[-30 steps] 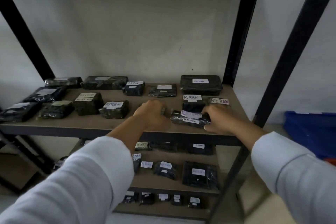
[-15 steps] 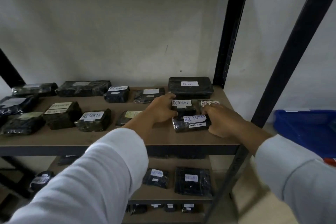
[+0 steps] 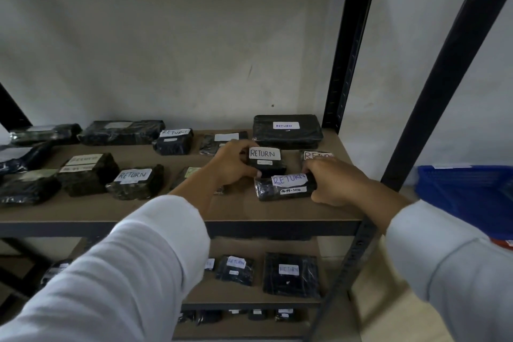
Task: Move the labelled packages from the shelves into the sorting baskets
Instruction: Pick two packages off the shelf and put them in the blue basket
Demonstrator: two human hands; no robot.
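Two hands working at the right end of the upper shelf (image 3: 166,211). Left hand (image 3: 230,165) curling its fingers round the small black package (image 3: 268,164) labelled RETURN, thumb at its near lower corner. Right hand (image 3: 337,183) gripping the right end of the front package (image 3: 283,187), also labelled RETURN, lying just before the first; fingers bent over the top, seemingly lifting nothing yet, though hard to tell. Sitting behind both, near the rear post, a large flat package (image 3: 287,132). Showing at the far right, beyond the rack, a blue basket (image 3: 466,191).
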